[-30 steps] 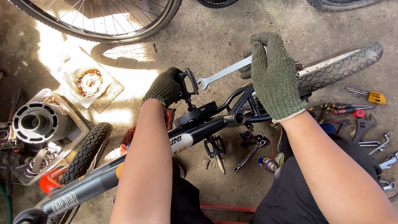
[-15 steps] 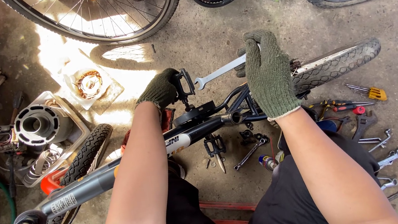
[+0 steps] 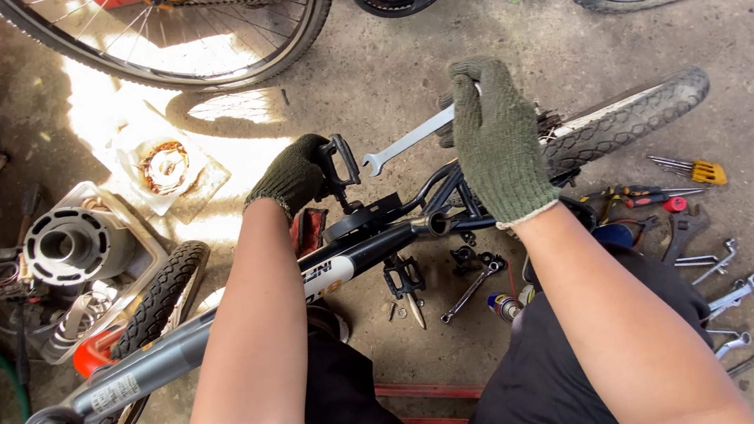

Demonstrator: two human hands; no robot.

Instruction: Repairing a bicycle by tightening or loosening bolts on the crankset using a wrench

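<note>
- Since the earlier frames, the right hand (image 3: 500, 141) had risen slightly on the flat silver open-ended spanner (image 3: 409, 141); the left hand (image 3: 296, 174) had stayed on the black bicycle pedal (image 3: 339, 161).
- Right hand, in a green knitted glove, was closed round the spanner's handle end; the spanner's open jaw pointed towards the left hand, just beside the pedal.
- Left hand, in a dark glove, was curled round the pedal's near edge.
- The black bicycle frame (image 3: 371, 241) lay directly below both hands, its knobbly rear tyre (image 3: 633, 113) beyond the right wrist.
- Loose spanners (image 3: 727, 294) and a yellow-handled screwdriver (image 3: 690, 169) lay on the concrete floor (image 3: 397, 66), right of the right forearm.
</note>
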